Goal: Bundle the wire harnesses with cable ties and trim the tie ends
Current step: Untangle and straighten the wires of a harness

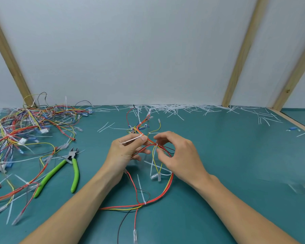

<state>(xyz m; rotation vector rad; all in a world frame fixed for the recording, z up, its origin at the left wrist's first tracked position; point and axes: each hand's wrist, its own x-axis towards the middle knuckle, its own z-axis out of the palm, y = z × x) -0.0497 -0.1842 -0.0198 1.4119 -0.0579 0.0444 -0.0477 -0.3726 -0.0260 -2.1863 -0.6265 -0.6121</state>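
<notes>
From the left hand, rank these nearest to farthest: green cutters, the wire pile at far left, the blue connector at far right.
Measured from the left hand in the head view:
1. Green cutters: on the mat just left of that hand.
2. Wire pile: farther left, toward the mat's back corner.
3. Blue connector: far right by the wooden edge, beyond the right hand.

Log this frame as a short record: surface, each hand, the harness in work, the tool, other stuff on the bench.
surface: teal mat
left hand: pinches the tail of a white cable tie on the harness
right hand: fingers curled at a second tie; grip unclear
harness in work: red, yellow and black wires, partly lifted, ties untrimmed
tool: green-handled cutters, lying on the mat, untouched
other: pile of harnesses at left; cut tie ends along the back wall
</notes>
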